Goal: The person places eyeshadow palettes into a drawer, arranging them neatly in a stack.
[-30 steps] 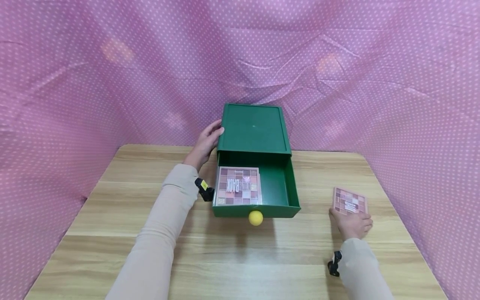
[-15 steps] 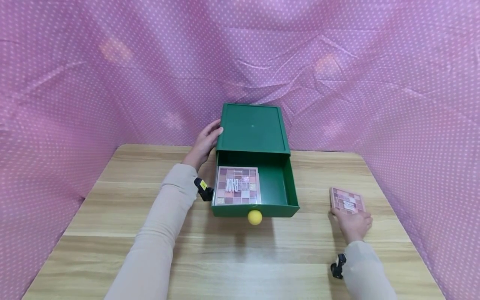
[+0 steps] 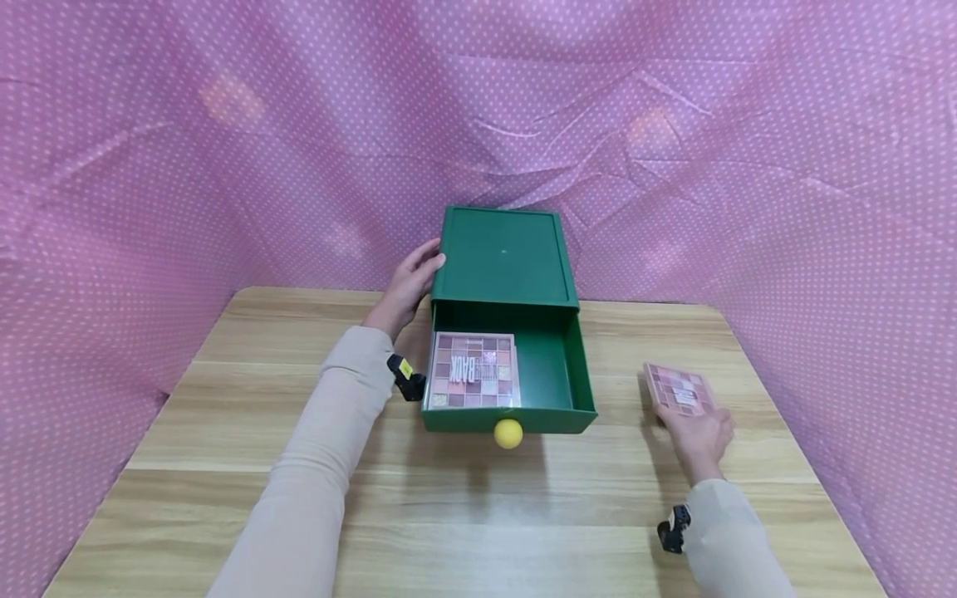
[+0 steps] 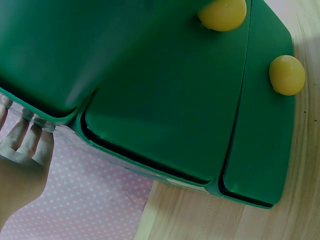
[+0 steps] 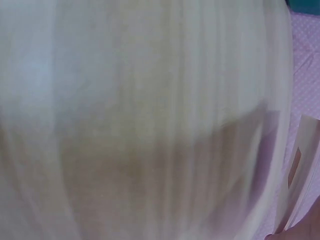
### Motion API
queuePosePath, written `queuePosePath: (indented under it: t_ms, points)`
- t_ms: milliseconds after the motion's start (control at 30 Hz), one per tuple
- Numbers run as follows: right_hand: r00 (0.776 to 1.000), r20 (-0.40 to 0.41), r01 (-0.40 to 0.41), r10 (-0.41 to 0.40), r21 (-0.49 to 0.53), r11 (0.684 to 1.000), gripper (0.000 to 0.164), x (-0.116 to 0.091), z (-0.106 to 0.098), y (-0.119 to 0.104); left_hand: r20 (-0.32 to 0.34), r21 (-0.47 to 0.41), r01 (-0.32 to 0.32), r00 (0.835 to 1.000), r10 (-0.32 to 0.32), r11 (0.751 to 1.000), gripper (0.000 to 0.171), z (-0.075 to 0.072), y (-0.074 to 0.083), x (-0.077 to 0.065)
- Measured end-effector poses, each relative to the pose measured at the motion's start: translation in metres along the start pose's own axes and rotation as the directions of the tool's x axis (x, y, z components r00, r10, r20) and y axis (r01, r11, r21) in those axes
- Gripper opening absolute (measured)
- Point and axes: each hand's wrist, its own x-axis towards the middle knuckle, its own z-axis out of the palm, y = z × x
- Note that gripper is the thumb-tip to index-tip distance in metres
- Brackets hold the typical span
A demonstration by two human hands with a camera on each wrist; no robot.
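A green drawer cabinet (image 3: 503, 253) stands at the back middle of the table, its top drawer (image 3: 549, 365) pulled out. My left hand (image 3: 407, 289) presses its fingers, fairly straight, against the cabinet's left side; the left wrist view shows those fingers (image 4: 31, 140) along the wall. In the drawer's left half lies a pink eyeshadow palette (image 3: 473, 371), with another edge peeking out beneath. Over to the right, my right hand (image 3: 700, 436) grips the near edge of a similar pink eyeshadow palette (image 3: 679, 390). In the right wrist view this palette (image 5: 300, 172) is tilted above the table, its shadow below.
The cabinet's lower drawers (image 4: 165, 115) are closed and carry yellow round knobs (image 4: 287, 75). Another yellow knob (image 3: 508, 433) sticks out from the pulled-out drawer. Pink dotted cloth (image 3: 478, 108) hangs behind and beside the wooden table (image 3: 247, 399).
My right hand has raised the eyeshadow palette and shifted it slightly left and away from me. The left hand, cabinet and drawer stay as they were.
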Motion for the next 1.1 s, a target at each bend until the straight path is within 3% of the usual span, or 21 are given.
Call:
queuePosePath:
  t_ms: [133, 433, 633, 867, 1100]
  points:
    - [1.000, -0.007, 0.029, -0.029, 0.027, 0.999, 0.114, -0.002, -0.001, -0.009, 0.001, -0.001, -0.002, 1.000, 0.002, 1.000, 0.045, 0.000, -0.001, 0.001]
    - [0.990, -0.022, 0.137, -0.137, -0.036, 0.990, 0.113, -0.005, -0.006, -0.036, -0.001, 0.009, 0.007, 1.000, -0.006, 1.000, 0.046, -0.002, -0.002, 0.003]
    - [0.968, -0.079, 0.231, -0.237, -0.078, 0.970, 0.099, -0.007, -0.012, -0.055, -0.001, 0.013, 0.005, 1.000, -0.005, 1.000, 0.047, -0.003, -0.002, 0.004]
    - [0.956, -0.049, 0.287, -0.291, -0.065, 0.956, 0.100, -0.012, -0.022, -0.076, 0.008, 0.012, 0.008, 1.000, -0.009, 1.000, 0.047, -0.004, -0.001, 0.006]
    - [0.936, -0.056, 0.343, -0.347, -0.077, 0.936, 0.090, -0.019, -0.031, -0.096, 0.006, 0.020, 0.017, 1.000, -0.018, 1.000, 0.046, -0.003, 0.001, 0.007]
